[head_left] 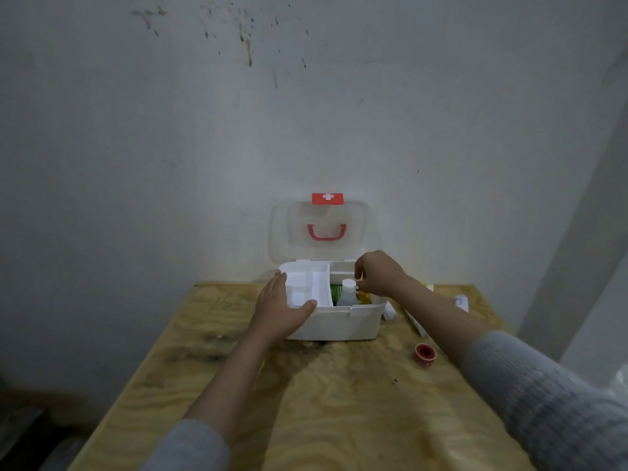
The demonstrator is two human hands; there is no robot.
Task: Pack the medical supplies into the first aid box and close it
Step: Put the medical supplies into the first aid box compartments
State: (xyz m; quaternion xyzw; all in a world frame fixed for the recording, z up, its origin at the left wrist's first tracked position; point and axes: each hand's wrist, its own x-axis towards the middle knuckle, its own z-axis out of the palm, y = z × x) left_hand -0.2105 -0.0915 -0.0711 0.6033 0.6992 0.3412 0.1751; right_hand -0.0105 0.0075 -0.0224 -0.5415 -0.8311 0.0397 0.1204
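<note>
While its clear lid (326, 229) stands open against the wall, a white first aid box (339, 321) sits at the bench's (306, 402) far edge. Left hand (280, 309) rests flat, fingers straight, on the box's inner tray (307, 283). Right hand (375, 271) curls above a white bottle (347, 294) inside; whether it grips is unclear. A red tape roll (424, 353) lies toward the right edge.

white first aid box (339, 322) stands open, lid (321, 229) upright, white bottle (347, 294) standing inside.
</note>
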